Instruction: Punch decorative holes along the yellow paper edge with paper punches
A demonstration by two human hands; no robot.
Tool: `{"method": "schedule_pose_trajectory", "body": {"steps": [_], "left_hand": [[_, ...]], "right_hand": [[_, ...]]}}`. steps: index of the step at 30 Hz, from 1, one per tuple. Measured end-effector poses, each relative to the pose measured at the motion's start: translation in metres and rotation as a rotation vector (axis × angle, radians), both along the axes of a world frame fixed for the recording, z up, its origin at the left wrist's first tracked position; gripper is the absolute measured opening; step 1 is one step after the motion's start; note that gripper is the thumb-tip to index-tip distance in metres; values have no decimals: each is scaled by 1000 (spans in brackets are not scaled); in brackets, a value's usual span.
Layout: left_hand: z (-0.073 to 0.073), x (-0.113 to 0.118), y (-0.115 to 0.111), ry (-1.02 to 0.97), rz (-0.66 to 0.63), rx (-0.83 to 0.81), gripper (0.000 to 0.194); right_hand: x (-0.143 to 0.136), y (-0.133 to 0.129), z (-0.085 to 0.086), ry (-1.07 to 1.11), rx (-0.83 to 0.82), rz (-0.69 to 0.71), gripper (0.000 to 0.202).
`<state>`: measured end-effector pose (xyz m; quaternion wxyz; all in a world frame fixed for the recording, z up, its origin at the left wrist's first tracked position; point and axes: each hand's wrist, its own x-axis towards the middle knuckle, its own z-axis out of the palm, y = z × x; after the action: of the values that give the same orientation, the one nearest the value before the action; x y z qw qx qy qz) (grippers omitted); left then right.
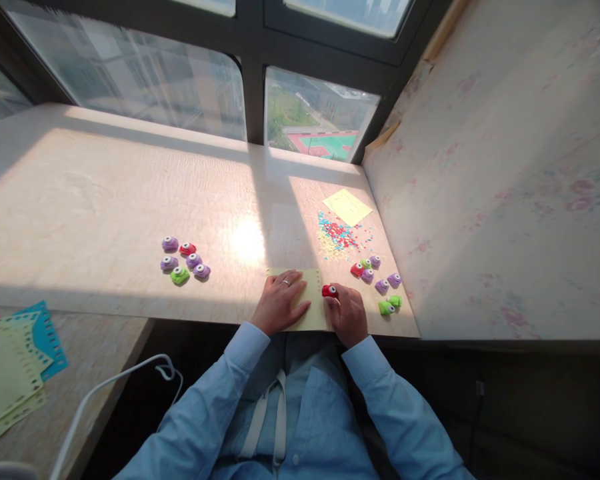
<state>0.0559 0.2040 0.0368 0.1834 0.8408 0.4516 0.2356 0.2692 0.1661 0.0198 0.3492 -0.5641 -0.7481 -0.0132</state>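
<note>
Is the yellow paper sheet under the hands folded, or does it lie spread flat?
Spread flat: the yellow paper sheet lies on the pale marble-look ledge, pressed by the left hand; no fold shows.

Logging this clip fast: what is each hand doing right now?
Left hand: open, flat on the yellow paper sheet.
Right hand: closed on the red paper punch at the sheet's right edge.
</note>
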Motion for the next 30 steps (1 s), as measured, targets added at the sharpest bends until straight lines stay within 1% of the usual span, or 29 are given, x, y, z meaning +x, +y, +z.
{"method": "schedule_pose_trajectory", "body": {"steps": [4, 9, 15, 21, 30], "left_hand": [[1, 0, -1, 7, 13, 15, 36], [1, 1, -2, 7, 23, 26, 36], [1, 2, -3, 11, 55, 35, 33], [0, 2, -3, 22, 53, 61, 32], [0, 1, -4, 15, 56, 67, 31]], "right_hand": [[2, 1, -2, -18, 68, 39, 27], [1, 1, 1, -49, 105, 53, 25], [1, 1, 3, -98, 126, 66, 26], [0, 1, 3, -99, 125, 69, 26], [-1, -1, 2, -94, 116, 31, 26]]}}
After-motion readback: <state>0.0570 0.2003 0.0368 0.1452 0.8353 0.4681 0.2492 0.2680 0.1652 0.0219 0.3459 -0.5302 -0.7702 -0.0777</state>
